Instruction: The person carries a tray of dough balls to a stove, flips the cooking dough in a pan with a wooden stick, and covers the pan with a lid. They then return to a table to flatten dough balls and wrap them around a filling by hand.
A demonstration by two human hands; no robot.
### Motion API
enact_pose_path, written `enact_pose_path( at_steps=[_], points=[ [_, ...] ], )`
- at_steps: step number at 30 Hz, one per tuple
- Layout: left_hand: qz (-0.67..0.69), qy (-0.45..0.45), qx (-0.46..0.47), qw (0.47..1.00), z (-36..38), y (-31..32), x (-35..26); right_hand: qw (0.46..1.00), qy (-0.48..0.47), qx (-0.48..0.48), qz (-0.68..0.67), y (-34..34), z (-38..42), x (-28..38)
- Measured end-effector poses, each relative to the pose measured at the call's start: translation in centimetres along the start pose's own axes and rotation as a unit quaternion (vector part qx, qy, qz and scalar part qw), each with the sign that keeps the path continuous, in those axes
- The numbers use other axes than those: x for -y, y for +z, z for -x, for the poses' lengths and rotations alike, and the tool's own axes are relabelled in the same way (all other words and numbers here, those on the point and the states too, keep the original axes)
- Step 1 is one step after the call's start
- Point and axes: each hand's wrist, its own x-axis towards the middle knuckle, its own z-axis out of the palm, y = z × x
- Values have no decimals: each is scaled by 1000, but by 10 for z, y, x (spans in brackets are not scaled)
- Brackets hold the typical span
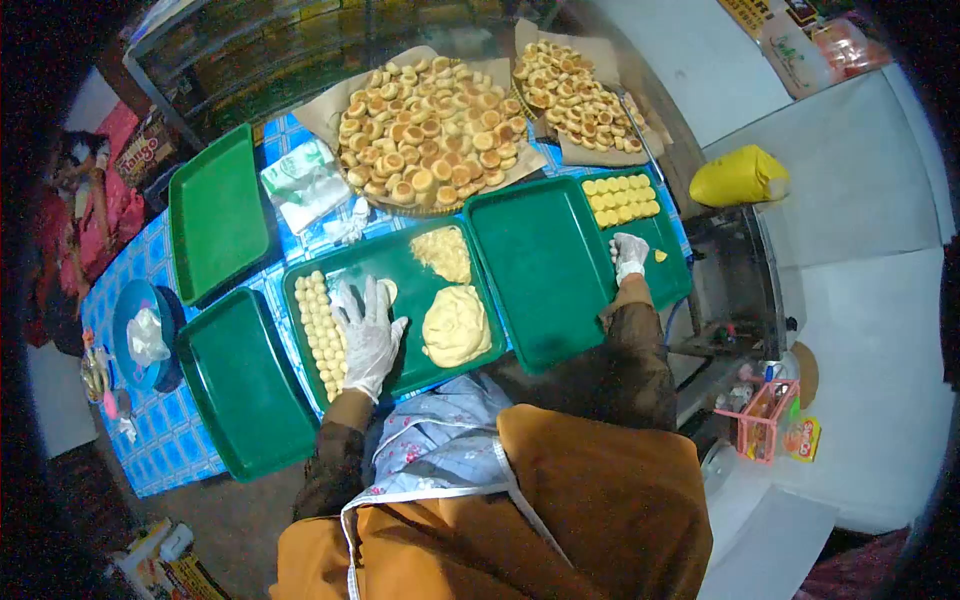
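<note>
working at a table under blue checked cloth (145,445), with two paper-lined heaps of browned buns (430,130) blocking the far side. also has a tissue packet (303,180) and crumpled plastic (350,222) just beyond the middle tray (385,262), a blue bowl (122,345) at far left, and a yellow bag (740,177) past the table's right end. has left hand (370,335) gloved, palm down, fingers spread wide in the middle tray, just beside a flat dough disc (388,290); cannot tell if touching it. is hemmed there by rows of dough balls (318,335) on one side, a big dough lump (458,327) and pale shreds (443,253) on the other. reaches into the right tray (665,285) with right hand (628,255), also gloved, fingers curled, near rows of yellow rounds (620,200) and a small yellow piece (660,256); cannot tell if gripping anything. has raised rims to cross between hands, but open room over the flat floor of the in-between tray (535,270), and more over the two left-hand trays (245,385).
</note>
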Motion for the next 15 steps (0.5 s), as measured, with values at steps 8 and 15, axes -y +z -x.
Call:
enact_pose_path(
  at_steps=[8, 15],
  points=[
    [-44, -18, 34, 998, 6, 0, -4, 983, 83, -64, -151, 43, -30, 2],
    [-16, -39, 27, 999, 11, -9, -6, 796, -205, -70, 565, 42, -119, -68]
  ],
)
